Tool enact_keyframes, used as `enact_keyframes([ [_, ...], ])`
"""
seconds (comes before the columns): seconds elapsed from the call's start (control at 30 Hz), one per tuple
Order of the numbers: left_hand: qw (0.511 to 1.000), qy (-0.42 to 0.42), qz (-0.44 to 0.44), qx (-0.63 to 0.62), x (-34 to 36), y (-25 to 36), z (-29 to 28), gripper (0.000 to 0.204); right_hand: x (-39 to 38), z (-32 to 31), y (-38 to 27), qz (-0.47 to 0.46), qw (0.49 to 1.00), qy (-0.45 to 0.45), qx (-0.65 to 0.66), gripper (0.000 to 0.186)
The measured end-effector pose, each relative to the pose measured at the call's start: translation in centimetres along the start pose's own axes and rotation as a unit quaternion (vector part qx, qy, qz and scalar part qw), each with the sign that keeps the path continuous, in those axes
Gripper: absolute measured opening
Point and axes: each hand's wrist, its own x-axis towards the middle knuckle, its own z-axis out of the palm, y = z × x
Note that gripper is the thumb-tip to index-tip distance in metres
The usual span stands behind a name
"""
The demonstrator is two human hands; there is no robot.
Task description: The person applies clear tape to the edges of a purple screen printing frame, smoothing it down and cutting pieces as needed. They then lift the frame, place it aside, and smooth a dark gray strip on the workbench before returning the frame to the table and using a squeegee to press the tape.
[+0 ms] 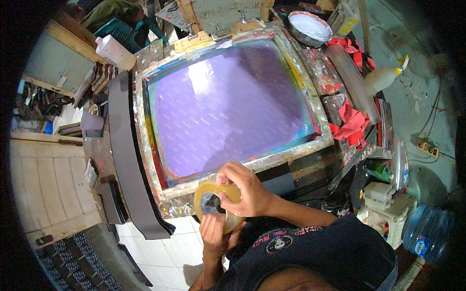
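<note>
A roll of yellowish clear packing tape [200, 195] is between my hands, just off the near edge of a paint-stained screen printing frame [154, 167]. My right hand [248, 190] grips the roll from above and the right, with the thumb at its inner ring. Lower down, the fingers of my left hand [212, 235] are curled over the roll's near side. Within the frame, the screen [218, 109] looks purple with a faint repeated pattern. A bright reflection lies near its top, and a shadow covers its right side.
A long dark strip [127, 155] runs along the frame's left side, hanging past the table edge. Crumpled red scraps [352, 125] and a tub of whitish paint [310, 26] are at right. A plastic bottle [115, 52] stands back left; a person [110, 17] is beyond.
</note>
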Motion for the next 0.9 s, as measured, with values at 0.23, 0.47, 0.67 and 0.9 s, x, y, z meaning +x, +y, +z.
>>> enact_keyframes([
  [0.23, 0.998, -0.062, 0.016, -0.026, -0.2, 0.5, 1.0, 0.046, -1.8, -2.0, 0.3, 0.024, 0.999, 0.027, 0.031, 0.024],
  [0.47, 0.993, -0.107, 0.038, -0.036, -0.5, 0.7, 1.4, 0.05, -3.7, -2.5, 2.0, -0.002, 0.998, 0.058, -0.007, 0.023],
  [0.67, 0.989, -0.135, 0.054, -0.034, 0.2, 0.6, 1.1, 0.051, -4.9, -5.2, -0.4, 0.082, 0.996, 0.044, -0.006, 0.026],
  [0.9, 0.975, -0.2, 0.076, -0.064, 1.4, 1.3, -0.2, 0.053, -5.5, -8.7, -1.2, 0.121, 0.992, -0.043, 0.012, 0.021],
])
